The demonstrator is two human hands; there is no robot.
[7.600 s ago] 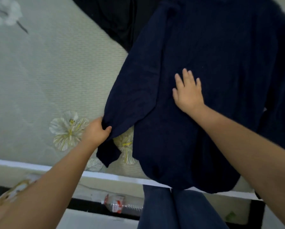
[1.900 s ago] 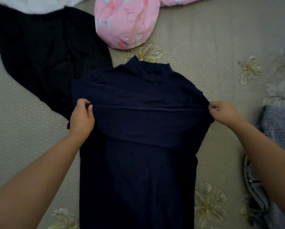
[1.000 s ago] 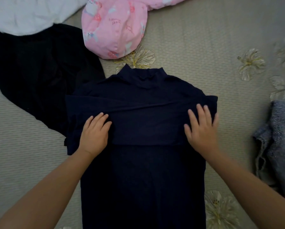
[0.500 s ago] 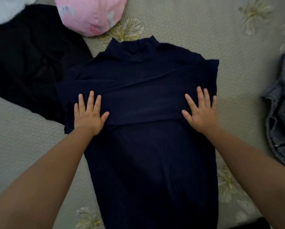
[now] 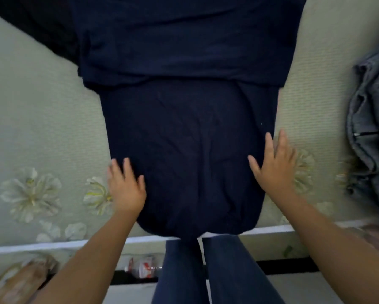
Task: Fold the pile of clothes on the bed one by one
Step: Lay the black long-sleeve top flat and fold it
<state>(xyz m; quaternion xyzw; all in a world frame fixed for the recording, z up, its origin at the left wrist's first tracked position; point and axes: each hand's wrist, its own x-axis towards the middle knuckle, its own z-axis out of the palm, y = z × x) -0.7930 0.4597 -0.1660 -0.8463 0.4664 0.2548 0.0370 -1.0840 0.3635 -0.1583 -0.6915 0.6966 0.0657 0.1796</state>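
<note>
Navy top (image 5: pixel 188 137) is lying flat on the bed (image 5: pixel 30 119), sleeves already folded in. Lower body is being pressed by left hand (image 5: pixel 126 186) and right hand (image 5: pixel 275 164), fingers straight. Next: hem needs gripping and folding up.

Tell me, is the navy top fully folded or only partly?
Partly: navy top has sleeves folded across, but its body lies spread long, hem at the bed edge.

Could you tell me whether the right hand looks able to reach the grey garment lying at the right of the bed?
Probably yes: the right hand lies open at the navy top's edge, and only bare bedsheet separates it from the grey garment.
</note>
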